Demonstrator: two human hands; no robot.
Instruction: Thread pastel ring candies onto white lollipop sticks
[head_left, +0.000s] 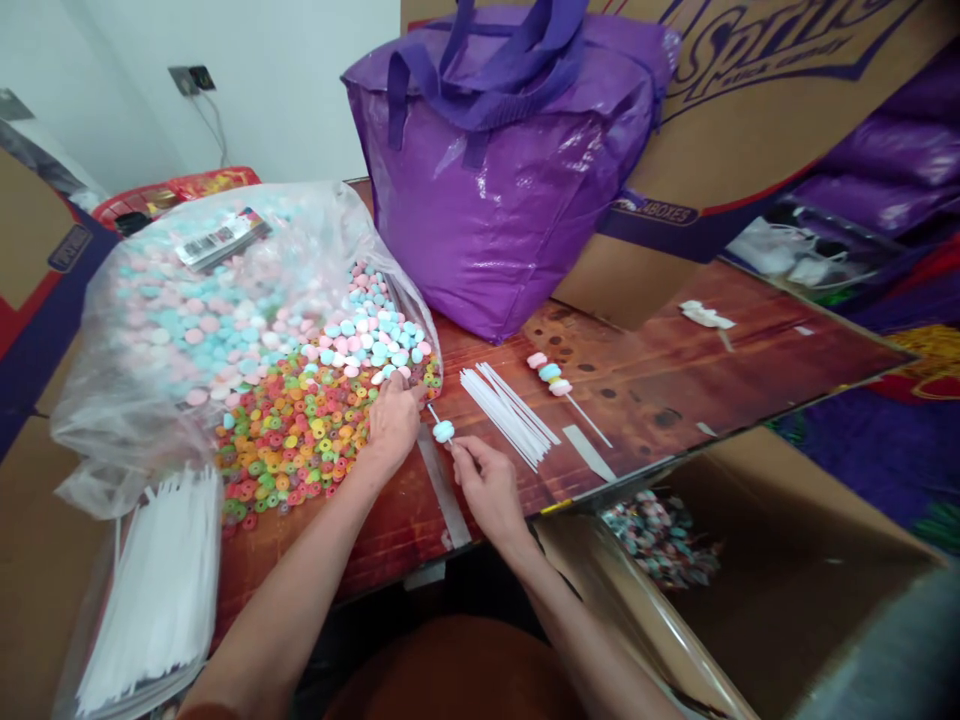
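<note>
My right hand [487,490] pinches a thin white stick by its lower end. A pale blue marshmallow [443,431] is threaded on this stick, whose bare tip sticks out beyond it. My left hand [395,418] lies at the right edge of a heap of colourful gummy rings [300,430], close to pink, blue and white marshmallows [379,345]. Its fingers are bent together, and their tips are partly hidden. To the right of the hands lie a bundle of white sticks [510,415] and a finished-looking skewer of marshmallows and gummy candy [551,373].
A clear plastic bag of marshmallows [172,300] spreads over the left side. Below it stands a pack of white sticks [154,590]. The purple bag [502,190] rises behind the table [675,370]. At lower right, an open cardboard box [787,560] holds wrapped pieces [660,535].
</note>
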